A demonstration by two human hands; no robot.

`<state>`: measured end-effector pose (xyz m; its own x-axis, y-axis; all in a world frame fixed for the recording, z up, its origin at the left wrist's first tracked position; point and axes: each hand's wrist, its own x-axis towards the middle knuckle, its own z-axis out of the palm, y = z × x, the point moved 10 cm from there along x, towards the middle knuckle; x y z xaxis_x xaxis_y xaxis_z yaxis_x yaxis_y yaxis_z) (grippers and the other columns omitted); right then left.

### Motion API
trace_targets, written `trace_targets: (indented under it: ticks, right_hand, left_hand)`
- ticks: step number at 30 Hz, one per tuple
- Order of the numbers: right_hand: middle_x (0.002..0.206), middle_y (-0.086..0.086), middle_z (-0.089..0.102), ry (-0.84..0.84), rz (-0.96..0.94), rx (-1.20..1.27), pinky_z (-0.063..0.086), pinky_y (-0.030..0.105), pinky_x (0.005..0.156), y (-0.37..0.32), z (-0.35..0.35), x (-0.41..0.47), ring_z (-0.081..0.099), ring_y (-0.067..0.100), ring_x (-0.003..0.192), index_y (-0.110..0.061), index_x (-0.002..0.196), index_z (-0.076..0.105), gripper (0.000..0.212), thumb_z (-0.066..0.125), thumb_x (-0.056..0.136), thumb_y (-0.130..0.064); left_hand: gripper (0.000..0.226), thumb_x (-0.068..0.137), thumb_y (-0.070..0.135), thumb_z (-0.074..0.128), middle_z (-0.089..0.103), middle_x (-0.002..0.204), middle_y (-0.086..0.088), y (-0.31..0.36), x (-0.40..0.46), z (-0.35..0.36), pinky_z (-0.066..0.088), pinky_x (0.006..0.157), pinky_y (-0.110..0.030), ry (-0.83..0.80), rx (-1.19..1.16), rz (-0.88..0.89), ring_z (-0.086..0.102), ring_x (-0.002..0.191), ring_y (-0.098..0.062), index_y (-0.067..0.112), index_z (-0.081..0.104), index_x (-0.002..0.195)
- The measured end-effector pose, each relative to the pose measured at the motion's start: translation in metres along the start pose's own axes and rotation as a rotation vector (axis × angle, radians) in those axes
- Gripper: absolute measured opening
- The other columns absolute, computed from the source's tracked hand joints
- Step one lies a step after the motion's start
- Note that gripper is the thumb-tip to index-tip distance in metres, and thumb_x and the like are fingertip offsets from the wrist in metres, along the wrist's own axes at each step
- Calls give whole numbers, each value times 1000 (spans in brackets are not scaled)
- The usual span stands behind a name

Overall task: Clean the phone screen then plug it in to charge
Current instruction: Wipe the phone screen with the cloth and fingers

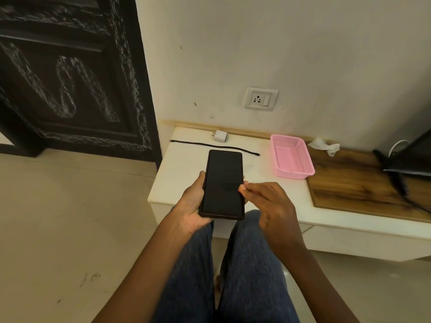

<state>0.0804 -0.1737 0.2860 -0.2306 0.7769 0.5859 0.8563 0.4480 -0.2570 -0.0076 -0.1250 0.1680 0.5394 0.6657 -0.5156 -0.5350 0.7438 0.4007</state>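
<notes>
Above the knees, just in front of the low white surface [186,164], the left hand [193,206] cradles the phone [222,185] from below, fingers wrapped round its edges, dark screen facing up. The right hand [270,206] hovers beside it, fingers loosely curled and holding nothing, with a fingertip at the phone's right edge (whether it actually touches is unclear). On the surface behind lie a black cable [210,145] and a white charger plug [220,136], apart from each other. A wall socket [261,99] sits above them. Further right stand a pink basket [291,156] and a crumpled tissue [323,145].
</notes>
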Motion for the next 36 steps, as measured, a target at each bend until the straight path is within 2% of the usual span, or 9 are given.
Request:
trace_targets:
  ticks: [5,9,16,21,23,26,29,32,36]
  right_hand:
    - [97,11,71,4,-51,35,49,23,84,-16,-1,-20,65,26,88,2,101,70,34,68,70,15]
    - [94,11,71,74,-83,71,52,24,80,-22,-8,-29,63,23,88,2,97,72,22,56,82,5]
    - [96,12,70,119,-98,62,46,19,88,-9,-7,-27,59,20,93,3,97,71,41,81,59,15]
    - [97,13,70,164,-103,46,47,21,87,-2,-7,-11,58,22,95,2,100,71,21,66,80,7]
    - [97,14,70,162,-114,37,50,25,83,-1,-6,-4,60,24,93,3,100,71,19,56,87,2]
    - [95,16,70,152,-114,14,54,29,78,4,-3,4,64,30,88,4,99,70,20,61,81,6]
    - [93,18,70,157,-105,8,58,35,68,8,-1,12,66,33,83,5,96,71,27,73,70,11]
    - [89,18,70,205,-106,-3,58,34,65,13,-2,20,66,34,79,7,93,71,22,64,74,14]
    - [89,17,71,223,-82,-44,56,34,70,23,-2,29,66,35,80,6,92,72,23,62,73,14]
  left_hand:
    - [68,97,58,22,65,120,-23,1,-2,0,54,86,-47,-25,-3,14,67,98,-32,8,61,123]
    - [65,98,55,24,63,121,-24,-1,-2,8,58,76,-50,-52,-33,16,65,100,-34,8,57,128]
    - [64,97,56,29,61,125,-25,1,0,14,55,84,-49,-81,9,18,67,101,-33,8,59,126]
    - [63,96,57,34,72,102,-21,3,2,5,59,71,-41,-52,102,31,72,91,-30,10,78,95]
    - [56,94,55,43,71,105,-23,5,1,0,59,74,-44,-19,108,62,70,94,-34,11,75,102]
    - [53,92,55,47,67,114,-25,4,2,-4,56,83,-50,-1,127,79,67,103,-38,13,65,118]
    - [54,86,54,52,67,115,-25,1,1,1,56,80,-51,-47,122,79,66,102,-40,14,63,120]
    - [58,78,53,57,65,119,-25,0,-1,7,54,82,-55,-117,89,83,64,107,-41,14,63,121]
    - [54,83,53,54,63,124,-23,-4,-2,13,53,85,-54,-197,71,89,61,113,-38,16,65,120]
